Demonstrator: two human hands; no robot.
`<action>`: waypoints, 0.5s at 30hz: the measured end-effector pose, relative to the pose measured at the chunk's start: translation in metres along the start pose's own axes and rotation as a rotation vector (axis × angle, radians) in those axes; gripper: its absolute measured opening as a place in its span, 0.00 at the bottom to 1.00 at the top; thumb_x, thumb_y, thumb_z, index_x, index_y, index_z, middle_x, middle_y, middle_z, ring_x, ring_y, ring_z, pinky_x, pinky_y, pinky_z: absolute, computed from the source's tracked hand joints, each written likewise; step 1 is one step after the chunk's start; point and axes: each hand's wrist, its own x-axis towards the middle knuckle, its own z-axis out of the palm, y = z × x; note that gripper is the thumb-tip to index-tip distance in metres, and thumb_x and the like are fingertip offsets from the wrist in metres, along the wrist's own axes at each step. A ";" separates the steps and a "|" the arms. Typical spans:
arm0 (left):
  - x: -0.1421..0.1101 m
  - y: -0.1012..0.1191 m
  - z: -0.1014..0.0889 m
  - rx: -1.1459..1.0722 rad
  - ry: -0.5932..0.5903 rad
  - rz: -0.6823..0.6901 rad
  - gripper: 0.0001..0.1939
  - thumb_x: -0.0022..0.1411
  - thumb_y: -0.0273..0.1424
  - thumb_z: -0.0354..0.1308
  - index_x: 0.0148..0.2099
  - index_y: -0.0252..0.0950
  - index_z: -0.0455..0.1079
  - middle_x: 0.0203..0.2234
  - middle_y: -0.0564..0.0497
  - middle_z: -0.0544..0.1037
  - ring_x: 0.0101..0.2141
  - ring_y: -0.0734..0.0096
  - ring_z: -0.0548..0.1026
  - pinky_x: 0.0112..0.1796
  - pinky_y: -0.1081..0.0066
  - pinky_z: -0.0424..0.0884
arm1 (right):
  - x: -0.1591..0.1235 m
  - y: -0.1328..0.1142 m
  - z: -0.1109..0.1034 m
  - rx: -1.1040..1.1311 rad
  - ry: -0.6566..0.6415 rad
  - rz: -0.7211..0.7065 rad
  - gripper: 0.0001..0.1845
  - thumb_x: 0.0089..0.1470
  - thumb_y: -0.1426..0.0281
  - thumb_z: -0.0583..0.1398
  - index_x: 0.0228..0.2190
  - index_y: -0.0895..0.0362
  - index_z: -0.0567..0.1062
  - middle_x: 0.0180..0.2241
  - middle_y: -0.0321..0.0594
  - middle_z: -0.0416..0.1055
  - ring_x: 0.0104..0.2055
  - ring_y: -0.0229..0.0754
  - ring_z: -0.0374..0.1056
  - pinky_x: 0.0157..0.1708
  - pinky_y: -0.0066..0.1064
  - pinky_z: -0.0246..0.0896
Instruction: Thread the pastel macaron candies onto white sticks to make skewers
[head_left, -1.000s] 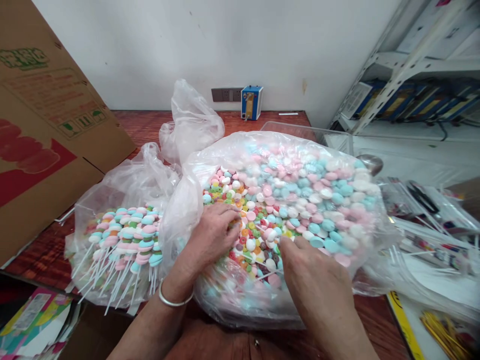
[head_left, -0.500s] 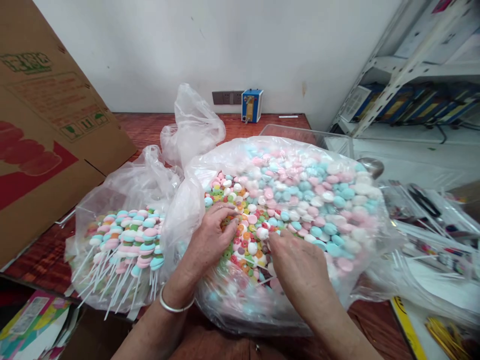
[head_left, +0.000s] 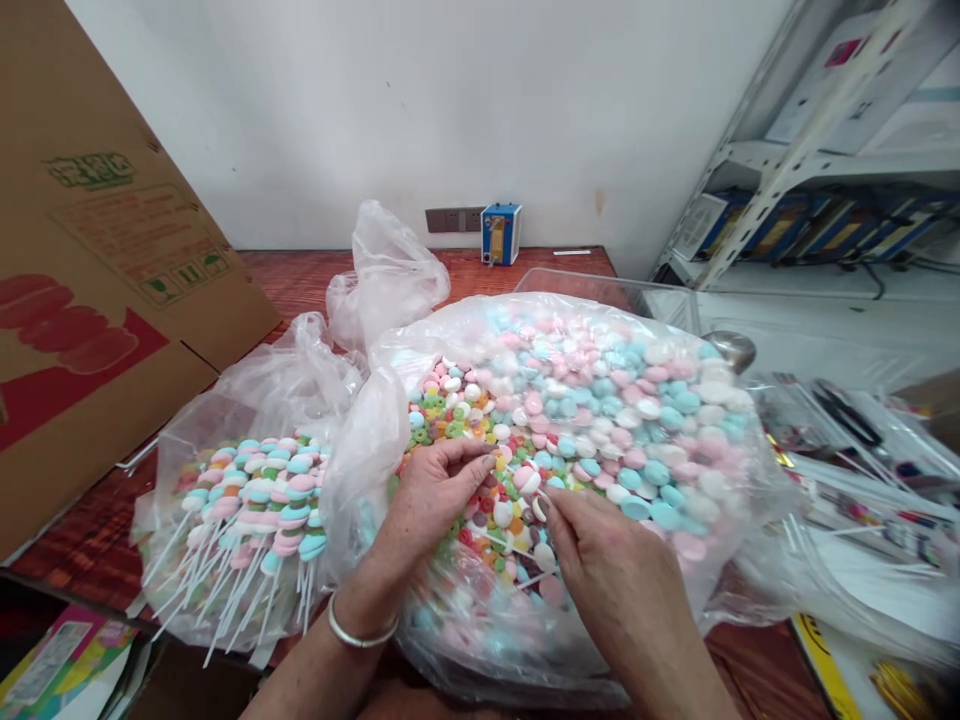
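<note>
A large clear plastic bag [head_left: 442, 335] lies open before me, full of pink, blue and white candies [head_left: 600, 400] and small coloured ring gummies [head_left: 450, 415]. My left hand [head_left: 435, 495], with a silver bangle on the wrist, is over the ring gummies. Its thumb and forefinger are pinched together; what lies between them is too small to make out. My right hand [head_left: 615, 560] is closed, its fingertips at a pink and white candy lollipop [head_left: 526, 480] whose stick is mostly hidden. Several loose white sticks [head_left: 534, 580] lie among the candies.
Left of the big bag, another plastic bag [head_left: 247, 385] holds stacked candy lollipops [head_left: 270, 490] with their sticks toward me. A cardboard box [head_left: 112, 240] stands at far left. Behind are a blue device [head_left: 500, 235] and a clear tray [head_left: 615, 285]. Black-handled scissors [head_left: 847, 412] and packets lie right.
The view has tilted slightly, so the bags sit lower. My left hand's fingers have drawn together into a pinch near the lollipop. My right hand stays closed beside it.
</note>
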 end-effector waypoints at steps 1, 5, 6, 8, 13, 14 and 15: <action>-0.002 -0.002 0.002 0.029 0.000 0.025 0.14 0.60 0.38 0.62 0.43 0.34 0.80 0.24 0.51 0.79 0.18 0.75 0.71 0.19 0.73 0.70 | -0.001 -0.001 0.000 -0.008 -0.012 0.013 0.11 0.65 0.70 0.57 0.36 0.51 0.79 0.33 0.37 0.78 0.32 0.43 0.76 0.27 0.29 0.56; -0.008 -0.009 0.009 0.159 0.061 0.198 0.14 0.62 0.36 0.62 0.48 0.36 0.79 0.34 0.48 0.83 0.26 0.71 0.77 0.26 0.71 0.75 | -0.007 -0.007 0.011 0.060 0.011 -0.005 0.12 0.65 0.74 0.54 0.37 0.54 0.78 0.34 0.40 0.76 0.35 0.44 0.76 0.29 0.29 0.62; -0.009 -0.010 0.010 0.184 0.088 0.245 0.15 0.62 0.35 0.62 0.50 0.37 0.78 0.36 0.48 0.83 0.29 0.69 0.79 0.29 0.70 0.77 | -0.009 -0.008 0.015 0.099 0.028 -0.028 0.13 0.64 0.75 0.53 0.41 0.55 0.78 0.36 0.42 0.77 0.37 0.44 0.76 0.32 0.29 0.64; -0.010 -0.012 0.010 0.236 0.140 0.346 0.15 0.63 0.32 0.62 0.52 0.38 0.78 0.39 0.48 0.84 0.37 0.66 0.81 0.39 0.67 0.78 | -0.013 -0.008 0.025 0.177 0.052 -0.053 0.19 0.63 0.78 0.51 0.50 0.57 0.75 0.41 0.46 0.77 0.41 0.45 0.76 0.37 0.30 0.67; -0.013 -0.013 0.014 0.352 0.114 0.483 0.10 0.64 0.28 0.59 0.46 0.39 0.79 0.41 0.47 0.84 0.42 0.64 0.81 0.45 0.64 0.78 | -0.017 -0.002 0.039 0.420 0.015 0.019 0.21 0.66 0.76 0.47 0.53 0.56 0.74 0.45 0.46 0.79 0.44 0.44 0.76 0.43 0.32 0.68; -0.015 -0.013 0.016 0.380 0.099 0.495 0.10 0.64 0.27 0.59 0.46 0.39 0.79 0.41 0.47 0.84 0.42 0.63 0.81 0.45 0.64 0.78 | -0.016 -0.001 0.040 0.471 0.013 0.025 0.20 0.66 0.75 0.47 0.50 0.56 0.76 0.42 0.45 0.80 0.43 0.44 0.76 0.42 0.31 0.67; -0.017 -0.013 0.018 0.412 0.087 0.509 0.11 0.65 0.27 0.59 0.47 0.39 0.79 0.42 0.47 0.84 0.43 0.63 0.81 0.46 0.64 0.78 | -0.015 -0.001 0.041 0.511 0.013 0.030 0.19 0.67 0.74 0.47 0.45 0.57 0.77 0.39 0.44 0.80 0.40 0.43 0.76 0.40 0.30 0.67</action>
